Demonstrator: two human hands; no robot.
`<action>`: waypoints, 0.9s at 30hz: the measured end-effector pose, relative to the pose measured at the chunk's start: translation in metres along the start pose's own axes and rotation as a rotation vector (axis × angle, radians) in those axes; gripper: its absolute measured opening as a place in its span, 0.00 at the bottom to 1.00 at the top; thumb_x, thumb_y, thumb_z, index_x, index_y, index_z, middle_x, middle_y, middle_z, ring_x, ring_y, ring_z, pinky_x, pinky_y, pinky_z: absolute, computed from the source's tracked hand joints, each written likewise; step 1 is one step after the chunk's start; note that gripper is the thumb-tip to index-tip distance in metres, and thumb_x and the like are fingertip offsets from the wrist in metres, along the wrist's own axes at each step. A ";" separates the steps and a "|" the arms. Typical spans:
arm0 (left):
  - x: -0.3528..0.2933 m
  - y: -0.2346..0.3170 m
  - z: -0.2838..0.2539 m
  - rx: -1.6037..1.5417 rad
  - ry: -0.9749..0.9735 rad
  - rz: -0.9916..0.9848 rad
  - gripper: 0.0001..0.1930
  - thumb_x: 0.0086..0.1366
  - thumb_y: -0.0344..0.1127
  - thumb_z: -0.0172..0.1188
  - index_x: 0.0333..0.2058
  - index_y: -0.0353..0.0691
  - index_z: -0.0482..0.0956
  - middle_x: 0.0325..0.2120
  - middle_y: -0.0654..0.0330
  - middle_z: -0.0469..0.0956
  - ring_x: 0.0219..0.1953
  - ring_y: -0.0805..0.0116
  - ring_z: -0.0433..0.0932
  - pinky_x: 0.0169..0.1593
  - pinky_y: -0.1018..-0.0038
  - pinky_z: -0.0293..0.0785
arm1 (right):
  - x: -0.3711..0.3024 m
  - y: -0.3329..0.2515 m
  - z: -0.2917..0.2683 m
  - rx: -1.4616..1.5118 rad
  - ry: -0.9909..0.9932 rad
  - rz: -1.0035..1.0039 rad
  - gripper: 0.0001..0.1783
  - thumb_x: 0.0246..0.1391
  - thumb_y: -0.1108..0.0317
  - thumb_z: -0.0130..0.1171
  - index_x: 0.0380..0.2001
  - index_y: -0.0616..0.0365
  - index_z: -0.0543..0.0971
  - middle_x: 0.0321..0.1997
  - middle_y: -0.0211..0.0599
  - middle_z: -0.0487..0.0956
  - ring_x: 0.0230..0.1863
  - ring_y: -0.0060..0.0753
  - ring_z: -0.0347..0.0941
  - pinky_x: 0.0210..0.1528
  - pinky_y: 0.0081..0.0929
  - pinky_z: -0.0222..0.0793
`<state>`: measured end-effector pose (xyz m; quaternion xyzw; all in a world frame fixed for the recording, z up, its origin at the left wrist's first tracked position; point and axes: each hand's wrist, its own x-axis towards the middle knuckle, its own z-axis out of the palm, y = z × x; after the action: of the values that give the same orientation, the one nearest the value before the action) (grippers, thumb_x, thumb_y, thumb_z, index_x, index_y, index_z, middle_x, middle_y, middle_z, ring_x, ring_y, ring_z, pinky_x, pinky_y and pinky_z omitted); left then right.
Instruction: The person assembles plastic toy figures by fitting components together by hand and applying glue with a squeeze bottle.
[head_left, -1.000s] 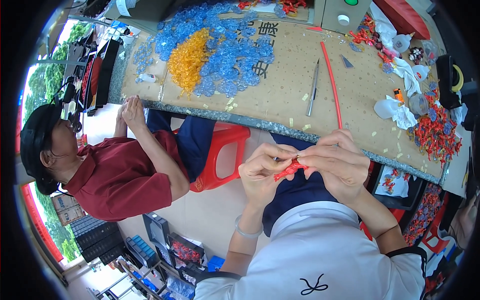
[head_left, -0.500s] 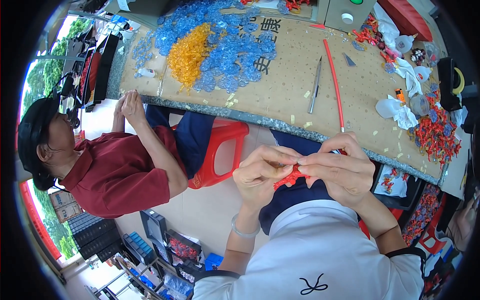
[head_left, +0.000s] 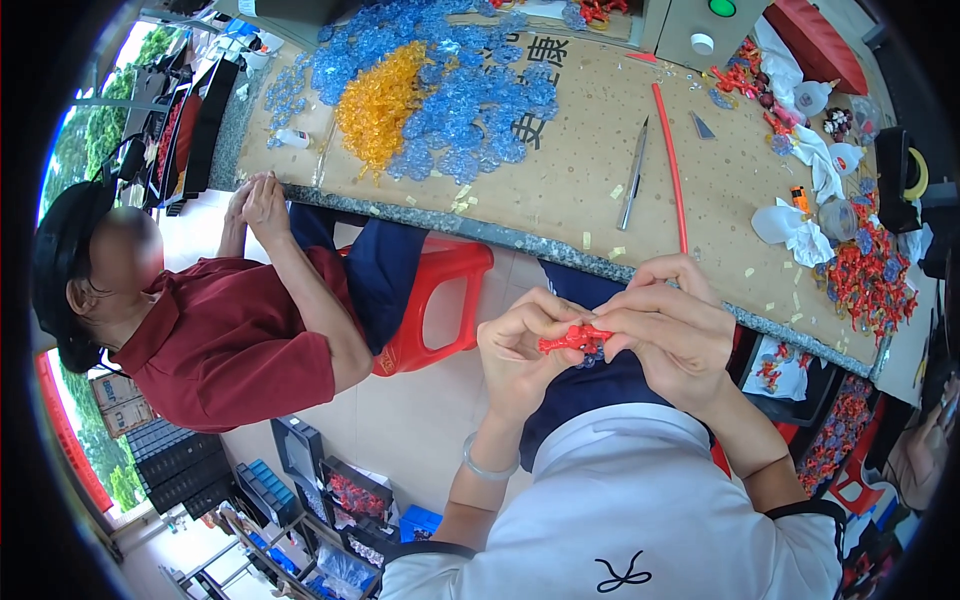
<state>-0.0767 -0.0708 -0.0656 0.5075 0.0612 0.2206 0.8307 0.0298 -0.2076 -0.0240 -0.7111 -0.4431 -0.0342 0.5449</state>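
Both of my hands are raised over my lap, pinching one small red plastic piece (head_left: 572,339) between them. My left hand (head_left: 522,345) grips its left end with the fingertips. My right hand (head_left: 668,325) closes over its right end, the fingers curled above it. Part of the piece is hidden under my right fingers. A bracelet sits on my left wrist.
A cardboard-covered table (head_left: 560,170) holds heaps of blue pieces (head_left: 470,90) and orange pieces (head_left: 380,100), a metal blade (head_left: 633,175), a red rod (head_left: 670,165) and red pieces (head_left: 865,275) at right. A person in a red shirt (head_left: 230,340) sits left by a red stool (head_left: 440,300).
My hands stay together on the red piece and have shifted slightly lower and right. The person on the left has leaned a little closer to the table edge.
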 end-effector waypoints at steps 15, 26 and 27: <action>-0.001 -0.006 -0.011 -0.085 -0.011 -0.280 0.22 0.51 0.34 0.72 0.42 0.29 0.78 0.29 0.61 0.75 0.35 0.75 0.75 0.40 0.80 0.73 | -0.006 0.002 0.002 -0.016 -0.005 0.225 0.08 0.31 0.72 0.70 0.22 0.55 0.84 0.24 0.29 0.81 0.31 0.33 0.72 0.38 0.26 0.64; 0.001 -0.010 -0.011 -0.102 -0.150 -0.316 0.20 0.51 0.34 0.73 0.39 0.29 0.78 0.32 0.64 0.69 0.34 0.76 0.71 0.39 0.80 0.71 | -0.013 0.008 -0.002 0.089 -0.034 0.342 0.08 0.31 0.70 0.72 0.21 0.55 0.83 0.23 0.27 0.81 0.31 0.31 0.73 0.40 0.25 0.63; 0.001 -0.008 -0.008 -0.122 -0.137 -0.331 0.19 0.51 0.33 0.72 0.39 0.28 0.77 0.32 0.64 0.68 0.34 0.75 0.72 0.40 0.79 0.72 | -0.013 0.009 -0.003 0.093 -0.033 0.341 0.08 0.31 0.69 0.72 0.21 0.55 0.83 0.23 0.27 0.81 0.31 0.31 0.73 0.40 0.25 0.63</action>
<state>-0.0764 -0.0669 -0.0759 0.4529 0.0736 0.0489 0.8872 0.0287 -0.2176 -0.0363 -0.7503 -0.3263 0.0910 0.5677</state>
